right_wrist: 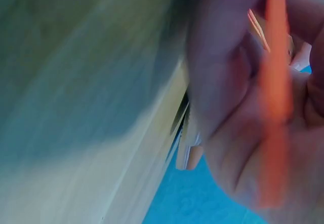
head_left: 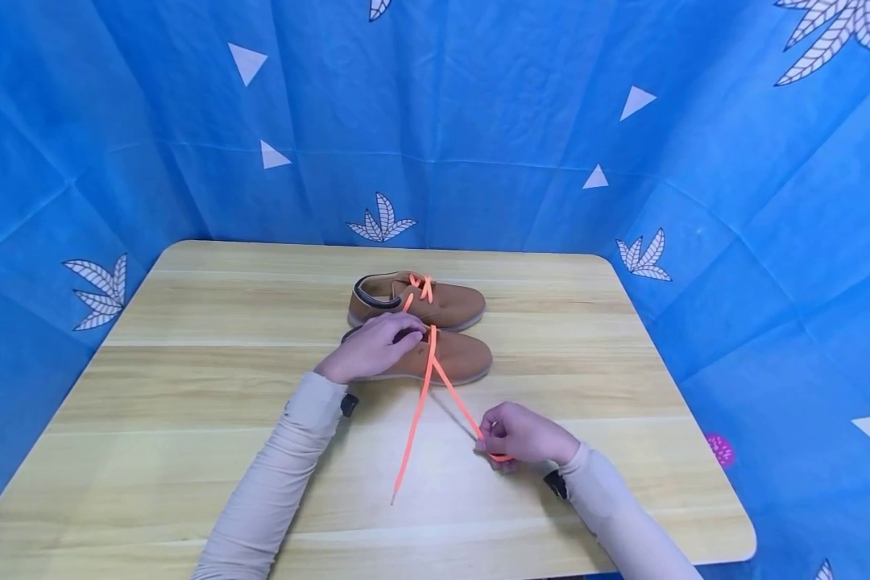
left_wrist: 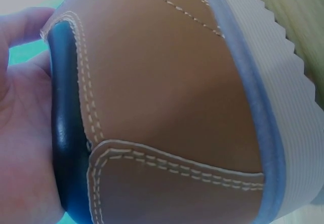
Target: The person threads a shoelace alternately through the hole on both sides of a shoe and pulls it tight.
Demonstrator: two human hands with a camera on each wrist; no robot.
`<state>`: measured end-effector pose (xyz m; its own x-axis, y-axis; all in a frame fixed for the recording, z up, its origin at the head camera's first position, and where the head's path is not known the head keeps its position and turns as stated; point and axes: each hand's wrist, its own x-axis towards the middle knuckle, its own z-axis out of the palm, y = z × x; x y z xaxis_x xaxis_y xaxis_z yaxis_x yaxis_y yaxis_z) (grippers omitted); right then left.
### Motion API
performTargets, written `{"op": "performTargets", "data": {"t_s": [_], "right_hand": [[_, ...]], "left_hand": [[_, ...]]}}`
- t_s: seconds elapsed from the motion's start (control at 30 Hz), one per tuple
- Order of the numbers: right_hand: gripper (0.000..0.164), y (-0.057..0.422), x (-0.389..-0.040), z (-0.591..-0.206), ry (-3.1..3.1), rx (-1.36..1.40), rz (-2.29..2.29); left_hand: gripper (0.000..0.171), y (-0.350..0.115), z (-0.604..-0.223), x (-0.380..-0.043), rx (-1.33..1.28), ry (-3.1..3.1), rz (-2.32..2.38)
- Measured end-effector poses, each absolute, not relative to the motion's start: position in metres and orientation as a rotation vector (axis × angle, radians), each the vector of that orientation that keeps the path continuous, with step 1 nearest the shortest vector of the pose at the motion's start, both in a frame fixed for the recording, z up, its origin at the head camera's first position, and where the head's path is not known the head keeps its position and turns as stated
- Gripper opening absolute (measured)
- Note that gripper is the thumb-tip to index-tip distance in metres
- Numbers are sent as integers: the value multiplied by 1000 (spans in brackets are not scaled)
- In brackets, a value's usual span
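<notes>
Two brown shoes lie side by side on the table, toes to the right. My left hand (head_left: pixel 379 345) reaches over the near shoe (head_left: pixel 464 358) and grips it at its opening, with fingertips at the collar's front corner. In the left wrist view the dark padded collar (left_wrist: pixel 66 107) runs alongside the palm. My right hand (head_left: pixel 525 435), low and right of the shoe, pinches one end of an orange shoelace (head_left: pixel 455 396), drawn out in a straight line. Its tail crosses the palm in the right wrist view. The other lace end hangs toward the table's front edge.
The far shoe (head_left: pixel 453 304), its orange lace (head_left: pixel 426 288) threaded through it, stands right behind the near one. Both rest on a pale wooden table (head_left: pixel 188 354) with rounded corners. A blue patterned curtain (head_left: pixel 478 105) surrounds the back and sides.
</notes>
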<state>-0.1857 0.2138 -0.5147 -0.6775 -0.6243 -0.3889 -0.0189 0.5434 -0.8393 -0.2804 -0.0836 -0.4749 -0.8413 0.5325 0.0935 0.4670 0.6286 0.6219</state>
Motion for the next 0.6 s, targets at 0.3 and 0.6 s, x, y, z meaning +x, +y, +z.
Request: {"op": "performTargets", "data": {"t_s": [0.3,0.6], "right_hand": [[24,229,-182,-515,2084,-823,-1118],[15,233,-182,-511,2074,-1060,-1647]], "left_hand": [[34,-82,-476,-281,863,2759,1003],[35,-83,-475,-280,850,2760,982]]}}
